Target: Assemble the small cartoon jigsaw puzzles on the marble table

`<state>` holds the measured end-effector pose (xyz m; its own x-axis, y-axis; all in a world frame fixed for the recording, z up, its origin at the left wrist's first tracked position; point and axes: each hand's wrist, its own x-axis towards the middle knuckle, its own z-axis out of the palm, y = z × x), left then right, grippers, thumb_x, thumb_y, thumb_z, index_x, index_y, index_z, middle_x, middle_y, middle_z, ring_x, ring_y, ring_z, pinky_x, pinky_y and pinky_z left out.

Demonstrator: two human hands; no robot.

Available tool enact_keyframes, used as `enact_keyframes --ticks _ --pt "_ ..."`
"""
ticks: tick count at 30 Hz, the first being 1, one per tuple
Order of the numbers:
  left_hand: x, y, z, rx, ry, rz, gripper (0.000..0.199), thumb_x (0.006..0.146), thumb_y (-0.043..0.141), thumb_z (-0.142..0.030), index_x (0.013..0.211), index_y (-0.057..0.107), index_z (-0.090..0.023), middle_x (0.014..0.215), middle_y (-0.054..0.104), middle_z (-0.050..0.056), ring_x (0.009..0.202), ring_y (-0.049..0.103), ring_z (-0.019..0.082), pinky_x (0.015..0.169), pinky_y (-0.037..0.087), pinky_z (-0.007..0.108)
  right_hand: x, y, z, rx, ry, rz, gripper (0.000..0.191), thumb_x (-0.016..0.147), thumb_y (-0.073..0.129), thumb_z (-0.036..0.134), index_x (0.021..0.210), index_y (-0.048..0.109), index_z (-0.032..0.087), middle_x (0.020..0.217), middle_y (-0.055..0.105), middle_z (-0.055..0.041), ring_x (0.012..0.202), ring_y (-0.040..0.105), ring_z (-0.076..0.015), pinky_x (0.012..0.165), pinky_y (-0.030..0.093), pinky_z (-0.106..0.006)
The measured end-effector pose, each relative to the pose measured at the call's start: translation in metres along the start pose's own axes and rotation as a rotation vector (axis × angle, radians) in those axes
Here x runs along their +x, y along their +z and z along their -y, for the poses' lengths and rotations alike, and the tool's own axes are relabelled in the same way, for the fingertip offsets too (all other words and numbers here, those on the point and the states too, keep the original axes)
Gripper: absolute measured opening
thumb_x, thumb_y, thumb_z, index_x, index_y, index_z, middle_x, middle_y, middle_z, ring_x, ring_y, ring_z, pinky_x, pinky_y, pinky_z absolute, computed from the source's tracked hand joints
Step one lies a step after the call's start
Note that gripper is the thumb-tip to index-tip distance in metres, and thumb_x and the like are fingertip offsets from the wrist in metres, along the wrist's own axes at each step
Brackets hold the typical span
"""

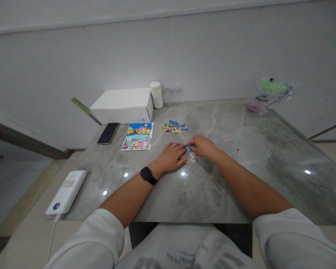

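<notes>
A partly joined jigsaw puzzle (192,158) lies on the grey marbled table, with its left side hidden under my left hand (171,156). That hand is laid flat, fingers stretched out, wearing a dark watch at the wrist. At the puzzle's upper edge, my right hand (201,146) has its fingertips pinched together on a small puzzle piece, mostly covered by the fingers. Beyond both hands sits a heap of loose puzzle pieces (173,127). Several single pink pieces (226,140) are scattered to the right. Two printed cartoon pictures (137,142) lie to the left.
A black phone (108,133) and a white box (120,104) are at the back left. Beside the box stand a white bottle (156,95) and two clear glasses (176,97). A white power bank (67,191) rests at the left edge, a plastic bag (270,96) at the back right.
</notes>
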<state>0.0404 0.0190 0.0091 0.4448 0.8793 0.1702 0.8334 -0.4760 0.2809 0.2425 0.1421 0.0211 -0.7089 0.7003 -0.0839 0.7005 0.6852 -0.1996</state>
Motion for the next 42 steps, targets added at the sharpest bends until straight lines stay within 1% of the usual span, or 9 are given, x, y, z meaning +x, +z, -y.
enact_keyframes --ticks 6,9,16,21,26,31,37,40,42 --pt "0.002 0.001 0.0 0.021 0.027 -0.008 0.046 0.104 0.055 -0.052 0.137 0.066 -0.021 0.151 0.062 0.012 0.141 0.052 0.031 0.125 0.033 0.055 -0.001 -0.006 -0.003 0.047 0.01 -0.069 0.028 0.096 0.066 0.022 0.119 0.082 0.025 0.116 0.076 -0.0089 0.108 0.068 -0.0217 0.098 0.048 -0.029" --pt "0.003 0.002 0.0 0.031 0.037 -0.023 0.044 0.104 0.055 -0.053 0.134 0.066 -0.022 0.149 0.062 0.012 0.139 0.053 0.031 0.124 0.033 0.055 -0.002 -0.006 -0.002 0.039 0.002 -0.049 0.024 0.096 0.067 0.023 0.114 0.083 0.026 0.115 0.076 -0.009 0.109 0.067 -0.0225 0.098 0.048 -0.029" --pt "0.003 -0.001 -0.002 0.024 0.034 -0.019 0.044 0.105 0.054 -0.052 0.135 0.065 -0.022 0.148 0.064 0.012 0.138 0.053 0.032 0.124 0.033 0.055 -0.002 -0.004 -0.002 0.025 -0.016 -0.036 0.025 0.096 0.066 0.022 0.114 0.084 0.026 0.113 0.075 -0.0091 0.107 0.068 -0.0228 0.094 0.049 -0.029" --pt "0.002 -0.001 -0.002 0.018 0.03 -0.026 0.045 0.105 0.053 -0.052 0.137 0.063 -0.022 0.15 0.063 0.012 0.14 0.052 0.031 0.124 0.032 0.055 -0.002 -0.015 -0.014 0.111 0.018 -0.156 0.023 0.096 0.065 0.02 0.109 0.083 0.022 0.11 0.077 -0.0082 0.101 0.069 -0.0209 0.095 0.049 -0.03" --pt "0.002 0.0 0.0 0.013 0.038 -0.033 0.042 0.106 0.053 -0.051 0.134 0.065 -0.022 0.15 0.063 0.012 0.14 0.052 0.031 0.124 0.032 0.056 -0.011 -0.036 -0.033 0.16 0.076 -0.251 0.022 0.094 0.065 0.023 0.106 0.083 0.021 0.107 0.078 -0.0066 0.089 0.067 -0.0194 0.089 0.049 -0.031" --pt "0.001 -0.002 0.0 0.02 0.044 -0.068 0.042 0.106 0.054 -0.051 0.133 0.066 -0.021 0.151 0.062 0.013 0.138 0.054 0.031 0.123 0.034 0.055 -0.03 -0.047 -0.06 0.14 0.148 -0.31 0.026 0.093 0.062 0.022 0.107 0.083 0.021 0.105 0.078 -0.0072 0.087 0.066 -0.0195 0.087 0.049 -0.031" --pt "-0.008 0.0 0.014 0.035 -0.031 -0.193 0.037 0.106 0.056 -0.044 0.132 0.067 -0.021 0.151 0.059 0.015 0.139 0.054 0.031 0.123 0.036 0.056 -0.063 -0.042 -0.1 0.152 0.349 -0.428 0.032 0.091 0.057 0.02 0.113 0.08 0.022 0.108 0.078 -0.0074 0.088 0.068 -0.0212 0.09 0.052 -0.034" --pt "-0.014 -0.001 0.027 -0.024 -0.11 -0.295 0.031 0.106 0.056 -0.041 0.127 0.068 -0.022 0.146 0.06 0.014 0.136 0.056 0.03 0.119 0.043 0.053 -0.077 -0.034 -0.121 0.185 0.475 -0.483 0.035 0.091 0.056 0.02 0.12 0.077 0.021 0.108 0.078 -0.0078 0.086 0.069 -0.0214 0.089 0.052 -0.035" --pt "-0.017 -0.004 0.036 -0.067 -0.148 -0.384 0.027 0.106 0.056 -0.04 0.119 0.07 -0.021 0.145 0.056 0.014 0.138 0.054 0.03 0.119 0.045 0.052 -0.085 -0.029 -0.135 0.166 0.537 -0.522 0.039 0.091 0.055 0.019 0.125 0.074 0.02 0.109 0.078 -0.0093 0.091 0.07 -0.0232 0.091 0.051 -0.036"
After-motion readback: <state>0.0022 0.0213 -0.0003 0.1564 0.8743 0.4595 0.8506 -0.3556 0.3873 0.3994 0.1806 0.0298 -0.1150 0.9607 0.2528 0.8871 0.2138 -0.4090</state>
